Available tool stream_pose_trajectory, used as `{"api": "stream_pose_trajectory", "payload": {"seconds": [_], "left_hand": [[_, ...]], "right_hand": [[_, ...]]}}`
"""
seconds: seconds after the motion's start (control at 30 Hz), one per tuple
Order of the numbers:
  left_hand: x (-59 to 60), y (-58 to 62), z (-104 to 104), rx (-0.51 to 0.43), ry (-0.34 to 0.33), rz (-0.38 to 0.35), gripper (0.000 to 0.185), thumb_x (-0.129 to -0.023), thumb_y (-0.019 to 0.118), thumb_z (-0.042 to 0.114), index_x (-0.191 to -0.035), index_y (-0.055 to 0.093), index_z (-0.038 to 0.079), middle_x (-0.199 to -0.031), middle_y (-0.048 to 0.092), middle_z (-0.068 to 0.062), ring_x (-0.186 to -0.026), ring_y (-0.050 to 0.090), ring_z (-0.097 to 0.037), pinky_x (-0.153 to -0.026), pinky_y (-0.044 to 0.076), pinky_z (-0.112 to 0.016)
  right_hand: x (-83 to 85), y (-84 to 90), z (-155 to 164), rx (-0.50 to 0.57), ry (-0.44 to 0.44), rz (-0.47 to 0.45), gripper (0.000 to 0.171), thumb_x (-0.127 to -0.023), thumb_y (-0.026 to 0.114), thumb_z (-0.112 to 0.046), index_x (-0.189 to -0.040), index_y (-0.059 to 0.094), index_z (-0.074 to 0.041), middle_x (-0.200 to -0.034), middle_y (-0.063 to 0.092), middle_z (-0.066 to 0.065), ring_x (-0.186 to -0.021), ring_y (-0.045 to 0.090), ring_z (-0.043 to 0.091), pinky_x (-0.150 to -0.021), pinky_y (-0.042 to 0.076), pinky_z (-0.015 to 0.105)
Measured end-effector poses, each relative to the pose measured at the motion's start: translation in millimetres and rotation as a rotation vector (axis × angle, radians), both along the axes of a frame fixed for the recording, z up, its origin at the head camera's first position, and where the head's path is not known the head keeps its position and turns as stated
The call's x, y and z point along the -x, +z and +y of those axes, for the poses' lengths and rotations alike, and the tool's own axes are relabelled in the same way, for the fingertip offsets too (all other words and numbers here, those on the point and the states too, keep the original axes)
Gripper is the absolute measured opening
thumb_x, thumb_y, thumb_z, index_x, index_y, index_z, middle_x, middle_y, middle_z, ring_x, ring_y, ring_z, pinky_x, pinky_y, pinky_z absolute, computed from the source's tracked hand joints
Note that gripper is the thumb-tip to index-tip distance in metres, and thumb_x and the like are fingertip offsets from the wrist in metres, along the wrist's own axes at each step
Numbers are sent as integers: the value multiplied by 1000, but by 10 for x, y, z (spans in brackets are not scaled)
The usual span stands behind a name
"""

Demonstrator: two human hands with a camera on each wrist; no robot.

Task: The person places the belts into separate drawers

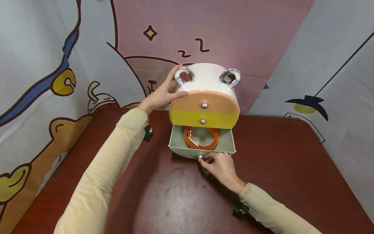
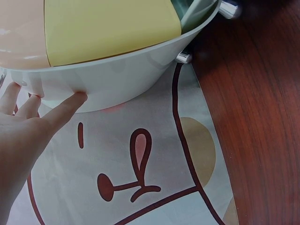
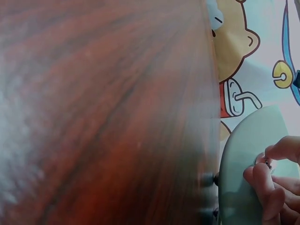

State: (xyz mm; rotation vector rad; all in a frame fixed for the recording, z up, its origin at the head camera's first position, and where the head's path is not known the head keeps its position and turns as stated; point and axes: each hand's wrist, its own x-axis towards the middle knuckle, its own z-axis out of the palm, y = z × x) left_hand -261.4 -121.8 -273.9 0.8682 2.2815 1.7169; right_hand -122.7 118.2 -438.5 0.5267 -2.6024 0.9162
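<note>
A small rounded cabinet (image 1: 208,81) with two silver ear rings stands at the back of the dark wood table (image 1: 163,201). It has a peach drawer (image 1: 204,101), a yellow drawer (image 1: 204,119) and a pale green bottom drawer (image 1: 201,143) pulled out. An orange strap (image 1: 201,137) lies coiled in the open drawer. My left hand (image 1: 164,94) rests on the cabinet's upper left side with straight fingers (image 2: 61,110). My right hand (image 1: 219,166) pinches the small silver knob (image 1: 200,157) on the bottom drawer's front; its fingertips (image 3: 262,180) curl round that knob.
A cartoon-printed cloth backdrop (image 1: 58,65) hangs close behind and along both sides of the table. The table's right edge (image 1: 336,156) runs diagonally near the backdrop. Bare wood lies in front of the cabinet.
</note>
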Motion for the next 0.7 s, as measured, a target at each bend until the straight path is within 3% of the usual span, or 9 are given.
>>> {"api": "stream_pose_trajectory", "payload": {"seconds": [0.5,0.7], "left_hand": [[19,-21,-7,-18,-13,3,92,-92,64,4,-155,-1,27,-148,40,-15,-137,33,-23,-110,24,-44],[150,-143,-25,-46,-26,22,92,-93,64,4,-154,0,32,-146,42,-13,-135,35,-19,-110,26,-41]], "right_hand": [[99,-5,-8,17,1,-4,10,-77,81,-26,-73,77,-18,-58,63,-15,-54,58,-2,-47,42,24],[132,-3,-5,16,-4,-9,10,-78,81,-27,-74,77,-19,-57,63,-16,-53,57,-3,-47,42,24]]}}
